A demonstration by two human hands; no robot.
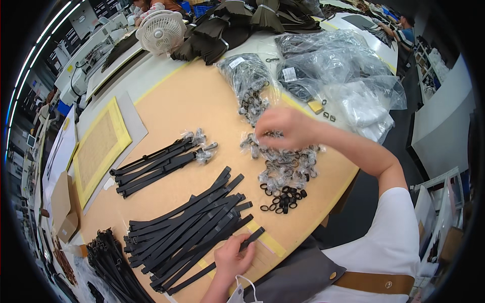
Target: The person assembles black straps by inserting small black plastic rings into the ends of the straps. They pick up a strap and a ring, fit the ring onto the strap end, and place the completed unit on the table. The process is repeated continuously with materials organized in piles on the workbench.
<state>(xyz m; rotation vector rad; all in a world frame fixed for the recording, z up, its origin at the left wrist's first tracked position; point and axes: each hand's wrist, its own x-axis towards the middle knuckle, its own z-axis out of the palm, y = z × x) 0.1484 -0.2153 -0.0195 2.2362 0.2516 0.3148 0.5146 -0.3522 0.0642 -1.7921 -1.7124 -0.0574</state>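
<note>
Left hand (233,258) pinches black strap (256,235) beside strap pile (202,222)
Right hand (285,129) curled, contents unclear; strap seems light, bendy; grip near end.

You have two hands, one left (235,256) and one right (284,129), one white fan (160,32), one yellow block (316,106), three small loops (326,114) near it, two white bag labels (289,74), and over a dozen each of overlapping black straps (189,232) and black rings (285,198), exact totals unresolved.
</note>
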